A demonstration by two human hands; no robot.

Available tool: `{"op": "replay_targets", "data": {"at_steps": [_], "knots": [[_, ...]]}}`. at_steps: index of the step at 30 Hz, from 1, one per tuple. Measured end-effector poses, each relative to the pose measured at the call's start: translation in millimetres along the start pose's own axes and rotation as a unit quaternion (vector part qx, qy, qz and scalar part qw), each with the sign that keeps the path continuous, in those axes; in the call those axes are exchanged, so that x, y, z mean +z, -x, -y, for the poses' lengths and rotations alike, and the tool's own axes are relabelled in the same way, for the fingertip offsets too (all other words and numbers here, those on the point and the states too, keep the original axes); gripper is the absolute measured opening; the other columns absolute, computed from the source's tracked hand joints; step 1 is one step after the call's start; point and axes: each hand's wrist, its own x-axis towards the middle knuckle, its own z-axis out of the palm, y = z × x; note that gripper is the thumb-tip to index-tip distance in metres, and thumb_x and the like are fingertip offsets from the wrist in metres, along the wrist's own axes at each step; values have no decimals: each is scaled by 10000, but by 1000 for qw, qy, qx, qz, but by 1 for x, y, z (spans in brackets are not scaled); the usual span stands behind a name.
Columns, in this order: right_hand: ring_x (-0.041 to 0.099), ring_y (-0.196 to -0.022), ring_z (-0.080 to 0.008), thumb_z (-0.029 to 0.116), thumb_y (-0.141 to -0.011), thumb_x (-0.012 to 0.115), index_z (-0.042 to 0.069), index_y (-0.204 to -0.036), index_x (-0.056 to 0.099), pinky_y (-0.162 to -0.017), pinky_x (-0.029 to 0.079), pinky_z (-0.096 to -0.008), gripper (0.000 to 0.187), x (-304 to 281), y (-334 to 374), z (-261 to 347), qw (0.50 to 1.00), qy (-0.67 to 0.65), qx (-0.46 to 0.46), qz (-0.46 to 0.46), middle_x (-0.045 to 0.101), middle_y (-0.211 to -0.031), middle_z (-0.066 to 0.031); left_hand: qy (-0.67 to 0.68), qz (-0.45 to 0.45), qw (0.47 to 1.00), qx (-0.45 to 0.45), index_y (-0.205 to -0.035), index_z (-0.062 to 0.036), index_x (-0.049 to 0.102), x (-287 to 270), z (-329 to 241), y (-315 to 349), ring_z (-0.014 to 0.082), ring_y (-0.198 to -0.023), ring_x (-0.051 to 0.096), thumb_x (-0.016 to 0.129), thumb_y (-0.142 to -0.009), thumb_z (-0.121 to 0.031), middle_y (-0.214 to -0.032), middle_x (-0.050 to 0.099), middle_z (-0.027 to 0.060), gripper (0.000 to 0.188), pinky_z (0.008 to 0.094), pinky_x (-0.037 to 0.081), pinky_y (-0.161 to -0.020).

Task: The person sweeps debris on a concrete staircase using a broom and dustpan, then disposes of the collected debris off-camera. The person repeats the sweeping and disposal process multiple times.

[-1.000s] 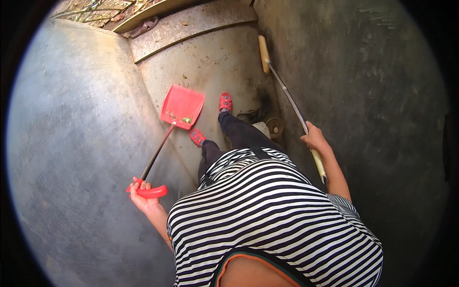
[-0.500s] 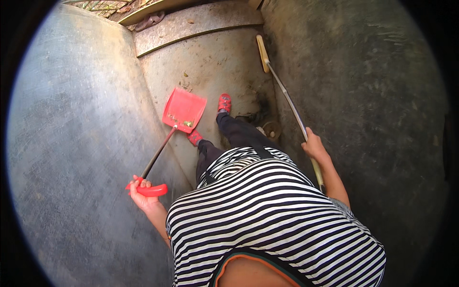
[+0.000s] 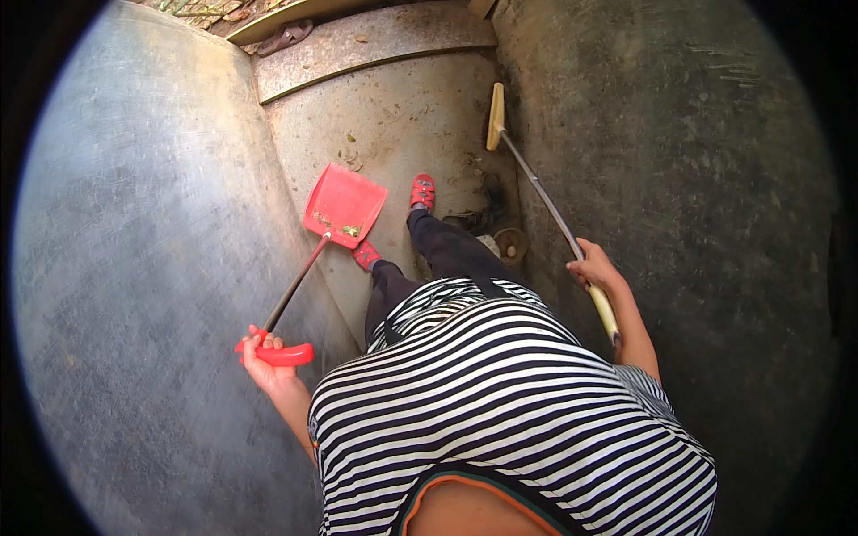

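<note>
Down on the concrete floor [image 3: 402, 98], the red dustpan [image 3: 346, 198] sat forward and right of the left hand [image 3: 271, 364], its lip facing away from the body. Left hand: fingers wrapped around the red grip [image 3: 288, 355]. Dustpan handle [image 3: 297, 288] slanted forward-right from fist to pan. Leafy debris [image 3: 349, 231] lay at the pan's rear; loose bits [image 3: 356, 165] were on the floor just past the far lip. Right hand [image 3: 599, 266]: closed around a long-handled broom-like tool [image 3: 545, 195], just above its yellowish end. Shaft slanted forward-left.

Key relation: the pale yellow head [image 3: 496, 116] was right of the pan and farther out, well apart, right shoe [image 3: 423, 191] lying closer in between the two. Head's long axis ran roughly forward-back, along the base of the right wall [image 3: 679, 179]. Couldn't tell whether it touched floor or hung just above. Bristles not discernible. Loose bits were nearer the pan than the head. Left hand was nearer the pan. Left shoe [image 3: 365, 255] was just beside the pan's rear right corner.
</note>
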Motion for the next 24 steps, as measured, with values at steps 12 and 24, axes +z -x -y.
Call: {"op": "replay_targets", "data": {"at_steps": [12,24], "knots": [[591,-833,-390,112,-625,670,-40,-1021,491,-680,476,-431,460,67,-41,53,966,223,-127,-40,589,-902,-263,-4,4,1000,28,-837,-119,469,9,-5,17,138,-504,460,524,-716,28,-907,576,60,198,268,410,-424],[543,-956,-399,79,-696,555,-49,-978,519,-789,452,-432,312,27,-102,99,936,307,-87,-149,571,-956,-282,32,-25,999,21,-832,-105,467,-6,1,20,142,-501,453,505,-705,41,-921,571,65,197,273,400,-421]]}}
